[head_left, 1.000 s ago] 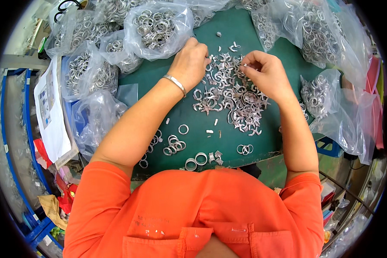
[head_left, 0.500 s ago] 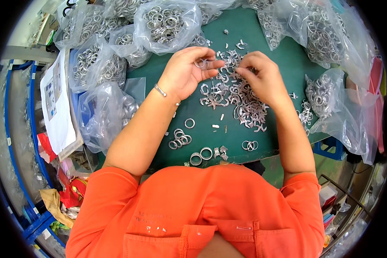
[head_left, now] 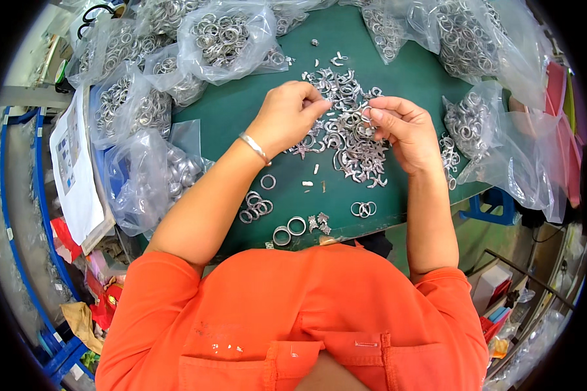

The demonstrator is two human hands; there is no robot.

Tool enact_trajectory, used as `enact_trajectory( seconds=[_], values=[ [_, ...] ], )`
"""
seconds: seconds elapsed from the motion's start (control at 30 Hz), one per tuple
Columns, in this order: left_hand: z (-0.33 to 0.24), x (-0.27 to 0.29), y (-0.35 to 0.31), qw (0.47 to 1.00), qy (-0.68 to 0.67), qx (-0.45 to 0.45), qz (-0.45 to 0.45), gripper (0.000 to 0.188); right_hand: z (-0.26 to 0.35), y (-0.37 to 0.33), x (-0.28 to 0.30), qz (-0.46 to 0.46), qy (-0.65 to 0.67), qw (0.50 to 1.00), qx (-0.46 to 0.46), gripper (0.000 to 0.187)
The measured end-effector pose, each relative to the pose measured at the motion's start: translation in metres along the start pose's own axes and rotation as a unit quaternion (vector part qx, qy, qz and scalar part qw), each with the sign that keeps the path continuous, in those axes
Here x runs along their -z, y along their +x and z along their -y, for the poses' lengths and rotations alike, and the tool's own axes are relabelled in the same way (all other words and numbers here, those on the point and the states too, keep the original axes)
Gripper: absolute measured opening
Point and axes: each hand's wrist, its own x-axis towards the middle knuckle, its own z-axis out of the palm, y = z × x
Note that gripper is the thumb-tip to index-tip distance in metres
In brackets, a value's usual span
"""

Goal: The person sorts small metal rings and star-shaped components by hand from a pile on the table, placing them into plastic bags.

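A loose pile of silver-grey metal pieces, crescent, star and ring shaped, lies on the green table. My left hand is over the pile's left side, thumb and fingers pinched together. Whatever sits between those fingertips is too small or hidden to make out. At the right side of the pile, my right hand grips a small metal ring between thumb and forefinger. Nearer to me lie a single ring, a cluster of rings, two larger rings and a few small castings.
Clear plastic bags full of rings line the back and left. More bags stand at the right. A printed sheet hangs at the left beside blue racking. Interlinked rings lie by the table's front edge.
My left hand has turned over, from open fingers with a ring on them to a pinch at the pile. The right hand has rolled palm inward and shows a ring. The view has shifted slightly.
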Motion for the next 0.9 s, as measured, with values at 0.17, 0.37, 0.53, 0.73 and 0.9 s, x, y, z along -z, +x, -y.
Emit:
enact_trajectory(
  seconds=[0.17,0.37,0.53,0.73,0.9],
  values=[
    [-0.015,-0.008,-0.016,0.972,-0.225,-0.029,0.057,0.015,-0.001,-0.007,-0.021,0.025,0.020,0.999,0.017,0.019],
    [-0.011,-0.008,-0.025,0.968,-0.249,-0.012,0.008,0.011,-0.009,-0.017,-0.034,0.052,-0.019,0.998,0.021,0.016],
    [-0.011,-0.006,-0.031,0.946,-0.321,0.036,0.019,0.010,-0.008,-0.022,-0.034,0.016,-0.071,0.995,0.066,0.023],
    [-0.007,-0.011,-0.035,0.966,-0.208,-0.143,-0.054,0.008,-0.009,-0.022,-0.043,0.049,-0.084,0.991,0.092,0.024],
    [-0.010,-0.008,-0.036,0.959,-0.149,-0.216,-0.109,0.009,-0.017,-0.017,-0.039,-0.013,-0.198,0.975,0.100,0.023]
  ],
)
